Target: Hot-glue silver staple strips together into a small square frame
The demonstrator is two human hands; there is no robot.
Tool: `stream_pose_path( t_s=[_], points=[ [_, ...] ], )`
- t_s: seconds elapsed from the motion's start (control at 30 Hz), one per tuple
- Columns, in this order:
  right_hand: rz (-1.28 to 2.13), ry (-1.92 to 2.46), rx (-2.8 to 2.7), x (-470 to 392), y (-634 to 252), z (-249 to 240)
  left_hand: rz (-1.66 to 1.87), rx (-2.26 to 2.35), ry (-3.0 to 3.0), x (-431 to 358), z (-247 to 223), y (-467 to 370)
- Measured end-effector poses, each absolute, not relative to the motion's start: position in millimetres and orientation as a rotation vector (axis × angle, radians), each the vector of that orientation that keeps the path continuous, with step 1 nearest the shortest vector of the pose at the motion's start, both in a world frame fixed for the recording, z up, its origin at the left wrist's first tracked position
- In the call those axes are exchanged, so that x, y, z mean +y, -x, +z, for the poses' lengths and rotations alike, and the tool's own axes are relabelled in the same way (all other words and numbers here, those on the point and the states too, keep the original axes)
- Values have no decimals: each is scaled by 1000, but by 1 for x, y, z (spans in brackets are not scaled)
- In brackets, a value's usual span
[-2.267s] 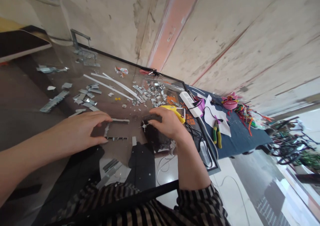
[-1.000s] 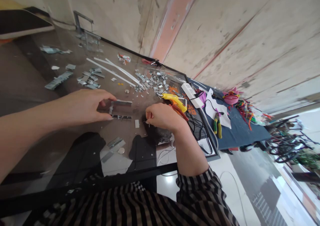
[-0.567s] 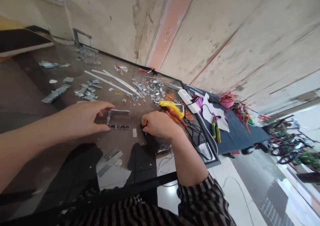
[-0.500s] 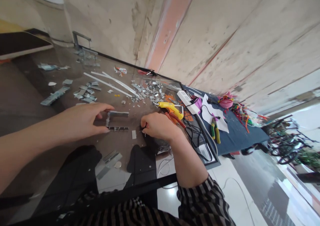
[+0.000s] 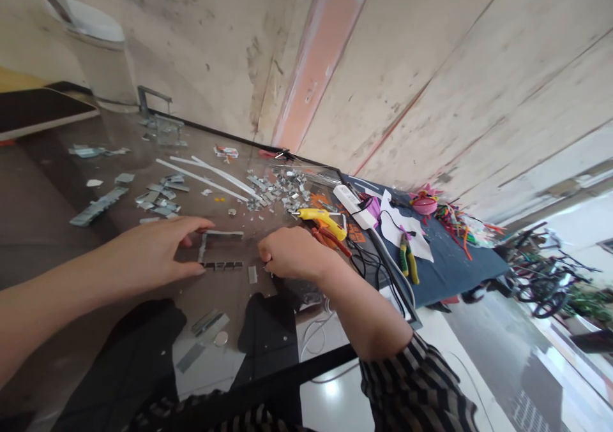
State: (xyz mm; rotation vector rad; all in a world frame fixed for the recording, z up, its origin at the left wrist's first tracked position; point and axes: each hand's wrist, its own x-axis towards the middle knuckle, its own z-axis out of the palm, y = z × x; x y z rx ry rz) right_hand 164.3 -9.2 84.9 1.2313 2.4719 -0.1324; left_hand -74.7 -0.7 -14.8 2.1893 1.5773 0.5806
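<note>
A small three-sided frame (image 5: 202, 248) of greyish strips lies on the glass tabletop, its open side to the right. My left hand (image 5: 179, 250) spans the frame's left side, with fingers at the upper corner and thumb at the lower one. To the right of the frame, my right hand (image 5: 290, 253) is closed in a pinch low over the table. Whatever its fingertips hold, if anything, is too small or hidden to tell. A short pale strip (image 5: 253, 274) lies between that hand and the frame's lower arm.
Behind the hands lie a heap of silvery pieces (image 5: 282, 188), long white sticks (image 5: 204, 178) and more strips (image 5: 163, 196). A yellow glue gun (image 5: 322, 221), orange-handled pliers (image 5: 330, 239) and a white power strip (image 5: 354, 205) sit right. Green-handled pliers (image 5: 408, 261) rest on a blue cloth (image 5: 454, 266).
The whole scene sits slightly lower in view as the camera has tilted. My right hand has moved a little left, nearer the frame. My left hand keeps its place on it.
</note>
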Motion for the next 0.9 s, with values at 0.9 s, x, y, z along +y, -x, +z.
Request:
stream_pose_path(
  t_s=[0.9],
  points=[
    [-620,-2206,2447,54,-305,60,466,1631,-2112,12,-44,96]
  ],
)
